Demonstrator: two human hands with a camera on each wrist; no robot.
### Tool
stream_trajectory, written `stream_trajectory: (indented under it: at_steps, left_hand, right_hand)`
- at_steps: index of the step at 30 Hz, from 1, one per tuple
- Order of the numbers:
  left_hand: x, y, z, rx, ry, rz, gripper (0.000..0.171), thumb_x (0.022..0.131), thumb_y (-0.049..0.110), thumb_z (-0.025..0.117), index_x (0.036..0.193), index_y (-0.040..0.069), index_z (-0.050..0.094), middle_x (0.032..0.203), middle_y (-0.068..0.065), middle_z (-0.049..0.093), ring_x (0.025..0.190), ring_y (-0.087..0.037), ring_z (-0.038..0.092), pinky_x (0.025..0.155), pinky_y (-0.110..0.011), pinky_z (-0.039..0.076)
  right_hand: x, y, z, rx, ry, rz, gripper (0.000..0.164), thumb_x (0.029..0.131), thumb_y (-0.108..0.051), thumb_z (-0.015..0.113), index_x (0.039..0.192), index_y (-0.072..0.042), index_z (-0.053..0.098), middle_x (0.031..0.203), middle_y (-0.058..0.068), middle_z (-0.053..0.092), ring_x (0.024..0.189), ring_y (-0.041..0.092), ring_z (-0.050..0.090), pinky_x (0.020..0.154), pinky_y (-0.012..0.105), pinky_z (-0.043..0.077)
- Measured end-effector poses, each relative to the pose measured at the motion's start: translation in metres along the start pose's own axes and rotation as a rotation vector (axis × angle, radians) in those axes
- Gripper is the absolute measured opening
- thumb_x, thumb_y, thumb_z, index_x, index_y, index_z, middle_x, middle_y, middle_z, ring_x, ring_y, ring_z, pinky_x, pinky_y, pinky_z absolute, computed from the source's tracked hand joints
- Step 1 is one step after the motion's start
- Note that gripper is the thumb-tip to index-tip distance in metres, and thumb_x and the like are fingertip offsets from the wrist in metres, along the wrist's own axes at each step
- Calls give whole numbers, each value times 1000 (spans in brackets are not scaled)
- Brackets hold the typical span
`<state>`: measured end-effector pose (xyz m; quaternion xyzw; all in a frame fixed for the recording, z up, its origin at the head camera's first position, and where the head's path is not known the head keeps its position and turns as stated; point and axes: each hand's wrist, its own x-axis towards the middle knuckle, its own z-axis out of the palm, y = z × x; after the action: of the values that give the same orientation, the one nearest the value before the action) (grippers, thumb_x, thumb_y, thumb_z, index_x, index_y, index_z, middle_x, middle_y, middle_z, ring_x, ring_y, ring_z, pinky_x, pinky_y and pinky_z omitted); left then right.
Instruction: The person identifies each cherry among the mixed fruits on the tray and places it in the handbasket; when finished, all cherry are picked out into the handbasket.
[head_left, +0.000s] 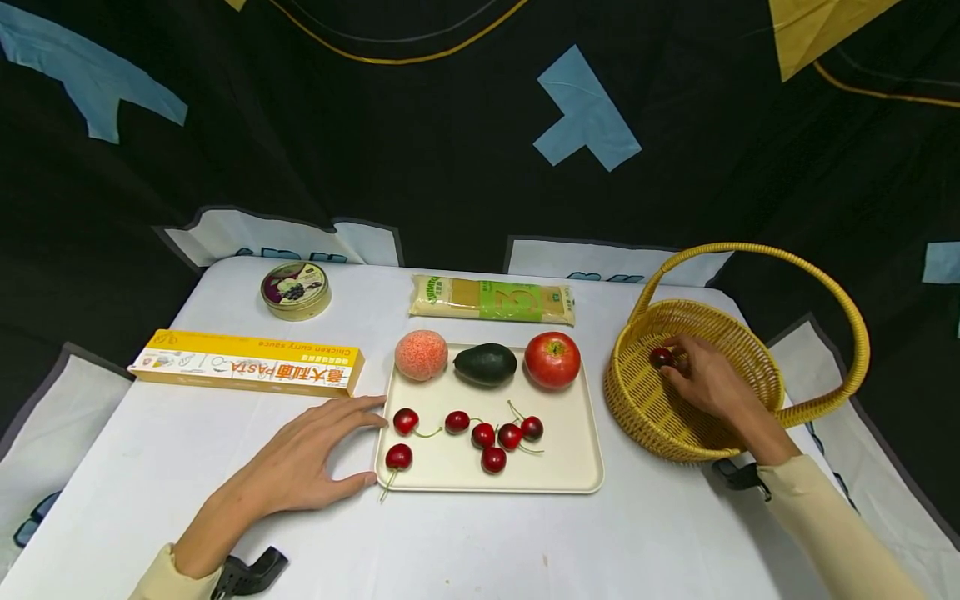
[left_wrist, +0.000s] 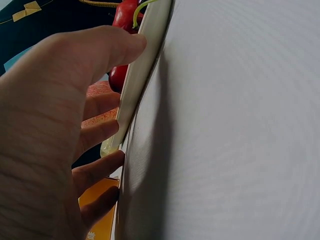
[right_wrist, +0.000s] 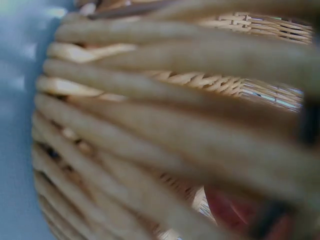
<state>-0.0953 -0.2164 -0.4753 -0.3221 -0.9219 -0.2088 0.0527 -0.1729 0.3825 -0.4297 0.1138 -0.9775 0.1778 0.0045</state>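
My right hand (head_left: 708,379) reaches down into the yellow wicker basket (head_left: 697,450), pinching a dark red cherry (head_left: 661,357) between thumb and fingers. In the right wrist view the basket's weave (right_wrist: 165,110) blocks most of the scene. At the left edge of the cream tray (head_left: 487,482), my left hand (head_left: 300,454) lies with fingers spread, thumb and fingertips right at the rim. Several stemmed cherries (head_left: 492,460) are on the tray. Behind them sit a rough pinkish-orange fruit (head_left: 422,355), a dark green avocado (head_left: 485,365) and a red apple (head_left: 552,360).
A yellow and white pasta box (head_left: 247,363) lies left of the tray. Behind it stands a round tin (head_left: 296,290). A bag of dry pasta (head_left: 491,300) lies beyond the tray. The basket's tall handle (head_left: 847,333) arches over the right side of the white table (head_left: 525,550).
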Motion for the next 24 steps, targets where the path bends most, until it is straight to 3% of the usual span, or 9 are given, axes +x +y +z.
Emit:
stream_trajectory:
  at_steps: [11,24]
  left_hand:
    - [0,0,0,-2,-5,-3,61,82,45,89,137,28,70,160,5,55,144,-24,54,112,-56,48]
    - [1,1,-1,1,-8,-5,61,82,44,90,137,27,70,160,3,55,143,-26,54,112,-57,49]
  right_hand:
    - [-12,-15,-8,70,106,-17,46,101,-14,76,140,2,59,131,30,65,107,47,72,83,61,63]
    - [-32,-58,-5,89,276,-117,43,95,-6,82,134,-1,66,124,19,70,106,35,71,83,54,63]
